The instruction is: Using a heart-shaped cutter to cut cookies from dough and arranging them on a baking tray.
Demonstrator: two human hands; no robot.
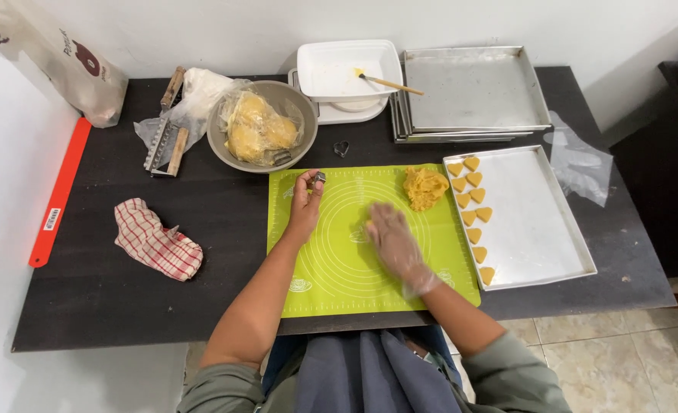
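Observation:
My left hand [305,200] rests on the upper left of the green silicone mat [331,275] and pinches a small metal cookie cutter [319,178] in its fingertips. My right hand [392,235], in a clear plastic glove, lies flat on the middle of the mat, pressing on something yellow that it mostly hides. A lump of yellow dough [424,188] sits at the mat's upper right. Several heart-shaped dough pieces [473,208] line the left side of a metal baking tray [541,222] to the right.
A grey bowl [218,139] holds bagged dough behind the mat, with a heart cutter [341,147] beside it. A stack of trays [473,92], a white dish with a brush [347,69], a checked cloth [155,241], a wooden-handled tool [163,130] and a loose glove [580,164] lie about.

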